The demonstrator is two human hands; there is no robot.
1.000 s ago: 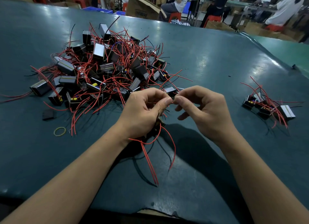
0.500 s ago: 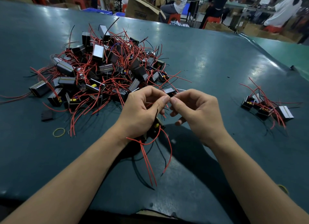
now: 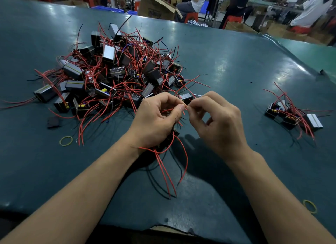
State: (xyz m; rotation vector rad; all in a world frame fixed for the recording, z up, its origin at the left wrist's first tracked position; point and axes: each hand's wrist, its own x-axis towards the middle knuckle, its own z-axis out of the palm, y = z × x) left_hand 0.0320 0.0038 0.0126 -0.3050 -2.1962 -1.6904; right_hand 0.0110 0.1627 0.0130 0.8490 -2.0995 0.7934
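Note:
My left hand (image 3: 156, 122) grips a small black wired component (image 3: 172, 136), mostly hidden under the palm, and its thumb and forefinger pinch a red wire end. My right hand (image 3: 216, 122) pinches the same red wire tip (image 3: 185, 107) right against my left fingertips. Several red and black wires (image 3: 167, 169) hang from the held component down toward the near table edge. Both hands hover over the dark green table (image 3: 227, 65) just in front of the big pile.
A large pile of black box components with red wires (image 3: 116, 74) lies at the left centre. A small group of the same parts (image 3: 292, 116) lies at the right. Yellow rubber bands lie at the left (image 3: 66, 140) and near right (image 3: 310, 206). Seated people work behind the table.
Both hands have stayed fingertip to fingertip and shifted slightly. The hanging wires swung a little.

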